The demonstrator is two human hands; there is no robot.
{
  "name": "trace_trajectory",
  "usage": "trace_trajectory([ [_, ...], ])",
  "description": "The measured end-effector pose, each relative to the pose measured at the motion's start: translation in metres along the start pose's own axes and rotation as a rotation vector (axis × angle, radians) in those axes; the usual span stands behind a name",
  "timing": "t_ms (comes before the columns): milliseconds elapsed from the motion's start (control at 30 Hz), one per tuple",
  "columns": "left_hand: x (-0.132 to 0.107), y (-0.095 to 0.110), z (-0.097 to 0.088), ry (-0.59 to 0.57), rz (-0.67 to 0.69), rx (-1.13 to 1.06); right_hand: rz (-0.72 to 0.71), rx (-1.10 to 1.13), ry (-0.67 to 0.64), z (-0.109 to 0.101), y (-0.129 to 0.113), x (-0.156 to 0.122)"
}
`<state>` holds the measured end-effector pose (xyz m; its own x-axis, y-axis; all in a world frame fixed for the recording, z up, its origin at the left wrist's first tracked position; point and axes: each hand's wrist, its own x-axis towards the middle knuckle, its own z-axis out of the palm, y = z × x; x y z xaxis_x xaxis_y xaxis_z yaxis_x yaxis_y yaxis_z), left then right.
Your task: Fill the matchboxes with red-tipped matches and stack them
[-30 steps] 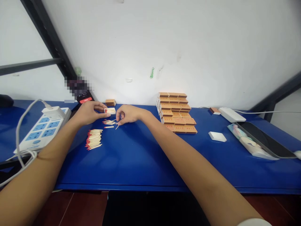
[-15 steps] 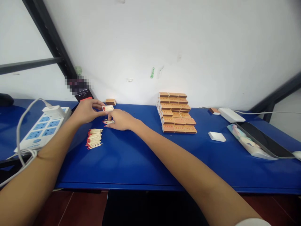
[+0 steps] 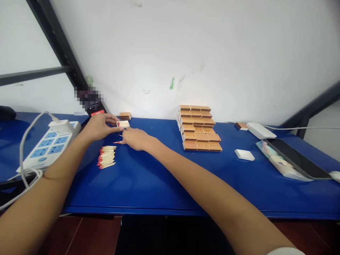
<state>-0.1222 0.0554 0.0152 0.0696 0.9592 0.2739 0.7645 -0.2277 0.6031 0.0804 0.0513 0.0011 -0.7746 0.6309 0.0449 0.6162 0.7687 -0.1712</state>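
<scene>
My left hand [image 3: 102, 124] grips a small white matchbox tray [image 3: 123, 124] between thumb and fingers, and red-headed matches lie inside it. Close by on the right, my right hand [image 3: 136, 138] has its fingers closed around a few matches [image 3: 118, 142], whose red heads poke out to the left; the rest of them is hidden by the fingers. Nearer to me, a loose pile of matches [image 3: 106, 157] lies on the blue table [image 3: 148, 177], heads mostly to the left. Behind the tray sits a closed matchbox [image 3: 125, 115] near the wall.
Stepped rows of matchboxes [image 3: 200, 129] stand right of centre. Further right are a small white box [image 3: 244, 154], a white adapter-like block [image 3: 261, 130], another matchbox [image 3: 242, 126] and a phone [image 3: 299, 157]. On the left lie a power strip [image 3: 50, 143] with cables and a lit screen [image 3: 97, 109].
My right hand has dropped slightly towards me, and fewer matches show beside its fingers. The left hand and tray have shifted a little to the right.
</scene>
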Motion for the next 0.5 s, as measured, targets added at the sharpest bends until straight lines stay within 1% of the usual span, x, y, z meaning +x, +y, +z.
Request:
trace_trajectory([
  [200, -0.0006, 0.0021, -0.0007, -0.004, -0.037, 0.023, -0.016, -0.032, -0.028, 0.0008, -0.0003, 0.0008],
  [400, 0.0, 0.0013, 0.0002, 0.001, -0.045, 0.035, 0.002, -0.037, -0.014, 0.005, -0.0029, 0.0027],
  [500, 0.0008, -0.0015, -0.0001, -0.013, -0.041, 0.03, 0.0, -0.005, -0.009, 0.0016, 0.002, 0.0026],
])
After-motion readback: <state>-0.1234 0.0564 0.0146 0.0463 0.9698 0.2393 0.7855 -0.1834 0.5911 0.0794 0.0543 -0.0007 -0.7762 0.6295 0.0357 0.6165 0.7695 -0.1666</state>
